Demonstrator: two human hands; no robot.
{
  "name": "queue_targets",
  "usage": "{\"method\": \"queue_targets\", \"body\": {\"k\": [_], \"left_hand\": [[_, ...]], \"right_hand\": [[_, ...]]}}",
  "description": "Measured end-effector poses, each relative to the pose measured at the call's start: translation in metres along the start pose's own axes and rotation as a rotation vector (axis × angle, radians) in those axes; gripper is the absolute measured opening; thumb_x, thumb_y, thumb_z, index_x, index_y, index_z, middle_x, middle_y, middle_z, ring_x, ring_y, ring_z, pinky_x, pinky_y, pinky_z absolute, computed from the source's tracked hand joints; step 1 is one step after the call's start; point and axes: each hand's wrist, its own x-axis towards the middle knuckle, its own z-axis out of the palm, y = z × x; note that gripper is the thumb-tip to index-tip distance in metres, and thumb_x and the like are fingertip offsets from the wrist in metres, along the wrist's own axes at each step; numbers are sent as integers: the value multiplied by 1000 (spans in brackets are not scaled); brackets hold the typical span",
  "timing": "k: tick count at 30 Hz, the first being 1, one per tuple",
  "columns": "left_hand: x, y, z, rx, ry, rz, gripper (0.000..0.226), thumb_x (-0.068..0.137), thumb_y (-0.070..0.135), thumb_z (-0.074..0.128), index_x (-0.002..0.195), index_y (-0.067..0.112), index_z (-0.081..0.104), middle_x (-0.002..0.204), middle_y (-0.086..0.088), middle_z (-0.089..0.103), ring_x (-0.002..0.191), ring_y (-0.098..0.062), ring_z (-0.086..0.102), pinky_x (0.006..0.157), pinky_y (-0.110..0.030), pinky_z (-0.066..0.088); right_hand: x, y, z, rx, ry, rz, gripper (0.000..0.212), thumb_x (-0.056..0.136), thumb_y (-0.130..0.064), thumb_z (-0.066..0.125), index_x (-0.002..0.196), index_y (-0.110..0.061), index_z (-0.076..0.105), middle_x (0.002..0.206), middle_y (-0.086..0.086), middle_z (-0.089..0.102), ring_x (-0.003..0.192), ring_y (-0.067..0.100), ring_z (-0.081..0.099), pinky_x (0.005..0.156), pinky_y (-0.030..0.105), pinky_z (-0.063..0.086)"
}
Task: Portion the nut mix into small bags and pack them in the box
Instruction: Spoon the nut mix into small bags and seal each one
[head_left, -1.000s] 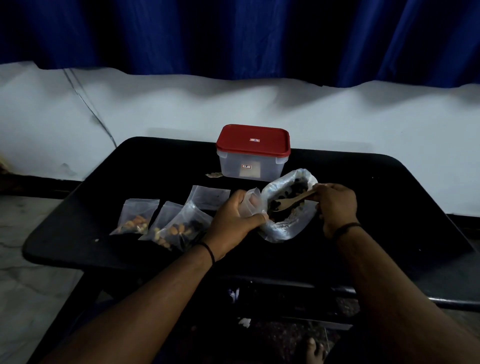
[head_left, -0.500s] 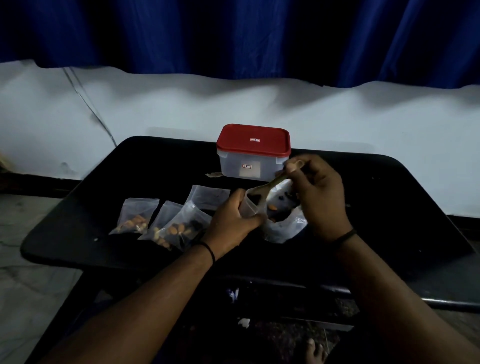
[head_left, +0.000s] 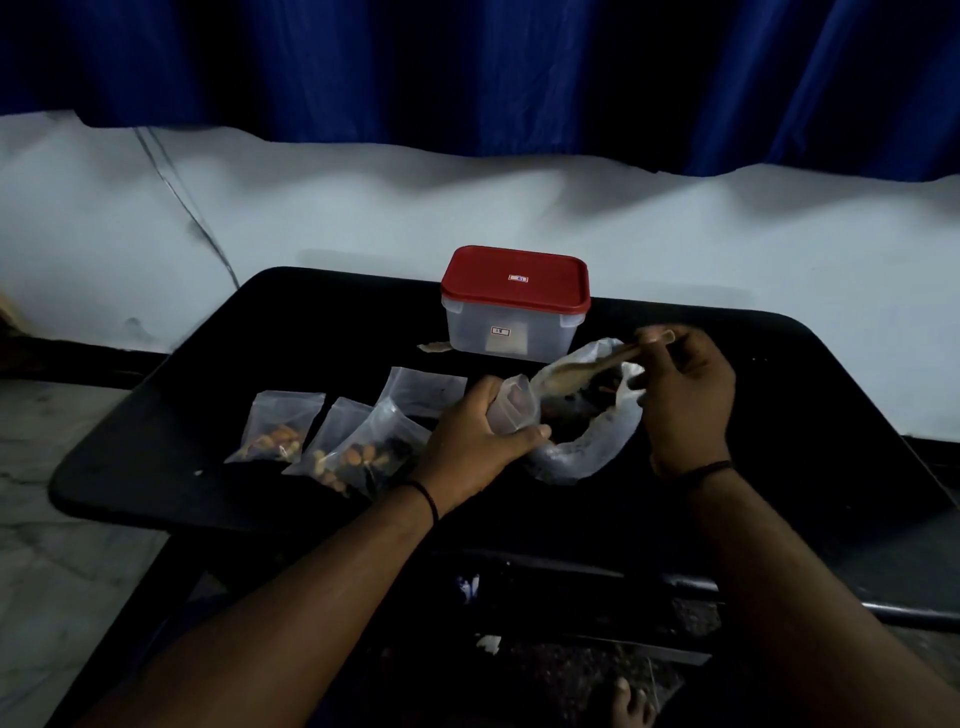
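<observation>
My left hand (head_left: 480, 434) grips a small clear bag (head_left: 511, 410) upright at the middle of the black table (head_left: 208, 415). My right hand (head_left: 685, 400) pinches the handle of a wooden spoon (head_left: 569, 375), whose bowl points at the small bag's mouth. Under the spoon lies the big clear bag of nut mix (head_left: 589, 447), open. Left of my hand lie filled small bags (head_left: 275, 434) (head_left: 363, 449) and an empty one (head_left: 428, 389). The clear box with a red lid (head_left: 514, 306) stands closed at the back of the table.
A small scrap (head_left: 434, 347) lies left of the box. The table's front edge runs close to my forearms. Behind the table is a white wall with a blue curtain (head_left: 467, 78) above it. A foot (head_left: 631, 706) shows on the floor below.
My right hand lifted the spoon out of the big bag, raised it toward the small bag's mouth, then lowered it level. My left hand kept holding the small bag.
</observation>
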Motion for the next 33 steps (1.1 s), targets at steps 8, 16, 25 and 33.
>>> {"method": "queue_targets", "body": {"k": [8, 16, 25, 33], "left_hand": [[-5, 6, -1, 58, -94, -14, 51, 80, 43, 78, 121, 26, 54, 116, 17, 60, 106, 0, 56, 94, -33, 51], [-5, -4, 0, 214, -160, 20, 75, 55, 72, 71, 115, 32, 52, 112, 15, 64, 105, -7, 61, 88, -43, 53], [-3, -3, -4, 140, -168, 43, 60, 65, 53, 83, 111, 29, 53, 106, 13, 64, 100, -8, 62, 87, -43, 54], [4, -6, -7, 47, -103, 30, 51, 72, 46, 84, 110, 27, 56, 106, 12, 66, 101, -5, 63, 86, -36, 54]], "right_hand": [[10, 31, 2, -335, -151, -104, 11, 97, -17, 58, 88, -23, 58, 76, -10, 63, 69, 7, 62, 65, 17, 49], [15, 30, 3, -485, -341, 90, 15, 96, -15, 57, 83, -18, 65, 74, -6, 64, 70, 10, 62, 64, 24, 46], [26, 34, -9, -181, -27, 415, 22, 92, -8, 59, 71, -14, 62, 63, 7, 57, 51, 17, 48, 48, 26, 36], [17, -3, -6, 54, 76, 290, 21, 92, -7, 55, 75, -16, 64, 68, 6, 59, 58, 16, 54, 54, 27, 42]]}}
